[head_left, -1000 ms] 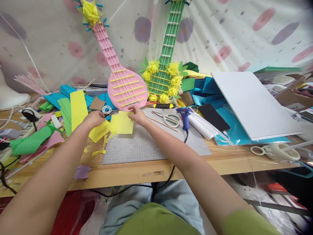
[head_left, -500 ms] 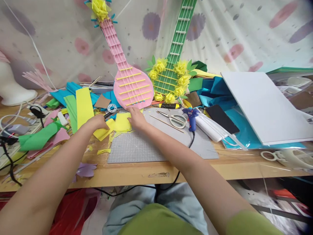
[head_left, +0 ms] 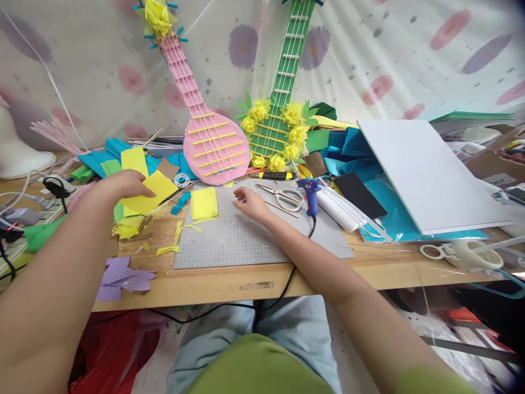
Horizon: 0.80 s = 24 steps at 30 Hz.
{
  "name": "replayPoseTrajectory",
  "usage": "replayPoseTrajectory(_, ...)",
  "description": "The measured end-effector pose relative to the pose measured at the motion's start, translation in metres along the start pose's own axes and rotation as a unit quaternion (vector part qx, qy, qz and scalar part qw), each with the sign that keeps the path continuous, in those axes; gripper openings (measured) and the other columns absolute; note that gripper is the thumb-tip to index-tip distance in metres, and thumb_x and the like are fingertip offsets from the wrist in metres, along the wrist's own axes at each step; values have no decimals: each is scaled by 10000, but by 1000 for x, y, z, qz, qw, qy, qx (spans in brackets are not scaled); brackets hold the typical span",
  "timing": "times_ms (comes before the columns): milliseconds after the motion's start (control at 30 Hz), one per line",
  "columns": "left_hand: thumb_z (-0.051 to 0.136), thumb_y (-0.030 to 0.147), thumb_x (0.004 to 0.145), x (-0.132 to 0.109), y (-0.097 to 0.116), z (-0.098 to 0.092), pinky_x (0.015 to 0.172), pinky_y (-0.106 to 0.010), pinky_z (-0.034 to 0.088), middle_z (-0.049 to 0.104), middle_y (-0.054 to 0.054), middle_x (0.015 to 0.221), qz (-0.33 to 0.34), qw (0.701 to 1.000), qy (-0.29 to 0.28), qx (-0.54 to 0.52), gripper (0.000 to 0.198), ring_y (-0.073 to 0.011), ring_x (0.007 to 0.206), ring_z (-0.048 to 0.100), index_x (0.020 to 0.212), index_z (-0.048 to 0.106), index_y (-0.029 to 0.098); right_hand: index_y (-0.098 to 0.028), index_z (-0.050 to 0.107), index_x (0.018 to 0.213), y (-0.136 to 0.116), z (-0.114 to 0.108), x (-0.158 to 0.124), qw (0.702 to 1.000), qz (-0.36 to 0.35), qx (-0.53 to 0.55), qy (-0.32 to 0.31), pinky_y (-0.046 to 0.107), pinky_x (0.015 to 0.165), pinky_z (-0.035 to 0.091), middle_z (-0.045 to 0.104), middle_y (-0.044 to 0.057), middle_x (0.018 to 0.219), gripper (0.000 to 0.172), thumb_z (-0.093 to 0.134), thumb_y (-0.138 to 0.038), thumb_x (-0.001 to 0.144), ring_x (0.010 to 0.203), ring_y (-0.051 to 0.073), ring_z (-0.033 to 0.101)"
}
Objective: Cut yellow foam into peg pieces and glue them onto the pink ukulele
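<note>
Flower-printed cloth (head_left: 348,71) hangs behind our wooden worktable (head_left: 197,290). Our left hand (head_left: 123,187) pinches a yellow sheet (head_left: 163,189) above the scraps at the left; our right hand (head_left: 251,204), loosely curled, seemingly empty, hovers over the grey mat (head_left: 229,246), near a yellow square (head_left: 204,204). We judge this step as sorting paper; moving the sheet calls for a light pinch. Beyond, pink (head_left: 217,145) and green paper instruments (head_left: 274,133) lean upright.

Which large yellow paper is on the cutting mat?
The square yellow paper near the right hand; the other large ones are off the cutting mat.
</note>
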<state>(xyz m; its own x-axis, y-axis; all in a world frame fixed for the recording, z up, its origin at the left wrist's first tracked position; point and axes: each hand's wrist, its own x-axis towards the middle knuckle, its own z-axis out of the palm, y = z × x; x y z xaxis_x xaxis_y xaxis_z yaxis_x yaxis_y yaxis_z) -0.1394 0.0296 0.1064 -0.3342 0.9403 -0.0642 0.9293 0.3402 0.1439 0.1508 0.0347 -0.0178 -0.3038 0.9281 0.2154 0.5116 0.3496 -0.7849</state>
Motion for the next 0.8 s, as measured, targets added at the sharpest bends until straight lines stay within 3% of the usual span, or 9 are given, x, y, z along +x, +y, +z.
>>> replayPoseTrajectory(100,738,326,510,-11,10,-6,615,-300,449,633,-81,761,8,999,-22,-32,381,-238,748,574,783,595,102,-168,532,909,-6,1,-5,993,42,110,-31,331,784,465,611,53,925,254,606,-291,700,795,130,576)
replayPoseTrajectory(167,693,354,572,-25,30,1,596,-285,455,646,-71,839,60,982,-35,-178,422,-201,716,581,907,590,119,-163,517,974,-13,2,-7,969,64,228,-64,331,822,462,601,75,997,368,625,-370,689,879,143,579)
replayPoseTrajectory(267,674,355,592,-47,69,28,640,-305,473,643,-71,913,164,900,-118,-387,472,-196,744,600,996,570,134,-181,487,1056,-24,1,-7,913,88,384,-105,328,872,452,562,84,1121,486,654,-412,662,999,160,557)
replayPoseTrajectory(333,680,340,581,-58,95,51,692,-329,479,629,-73,987,204,852,-131,-465,556,-208,817,603,1084,527,157,-191,497,1038,-27,-1,-7,883,100,446,-105,334,873,457,562,71,1127,475,683,-369,639,997,167,562)
replayPoseTrajectory(400,682,309,572,-64,112,73,730,-339,473,616,-78,1021,197,842,-113,-490,563,-211,861,594,1089,517,159,-189,515,993,-27,-4,-8,869,117,473,-82,345,847,473,586,56,1081,425,697,-289,623,944,167,581)
replayPoseTrajectory(467,671,284,577,-63,119,89,732,-343,470,621,-79,971,178,833,-136,-505,523,-205,843,594,1059,521,148,-185,521,956,-25,-8,-10,870,141,469,-51,352,804,489,613,41,1002,382,692,-205,615,863,157,598)
replayPoseTrajectory(533,668,266,572,-58,115,96,711,-341,470,624,-70,903,156,837,-142,-506,476,-197,799,594,1011,533,141,-177,507,921,-21,-11,-12,881,162,442,-35,344,747,500,627,25,883,339,673,-157,626,762,140,607)
replayPoseTrajectory(633,665,224,565,-43,94,93,706,-312,465,616,-49,899,152,854,-80,-490,427,-183,802,587,969,548,151,-175,468,879,-13,-12,-14,901,171,396,-37,298,655,498,592,-12,716,281,646,-158,663,636,113,598)
replayPoseTrajectory(800,644,167,616,-15,43,70,598,-270,455,599,-47,828,20,924,5,-382,469,-160,690,576,1059,494,136,-180,463,863,-1,-5,-15,916,181,358,-17,227,588,474,549,-39,674,240,628,-193,689,593,76,577)
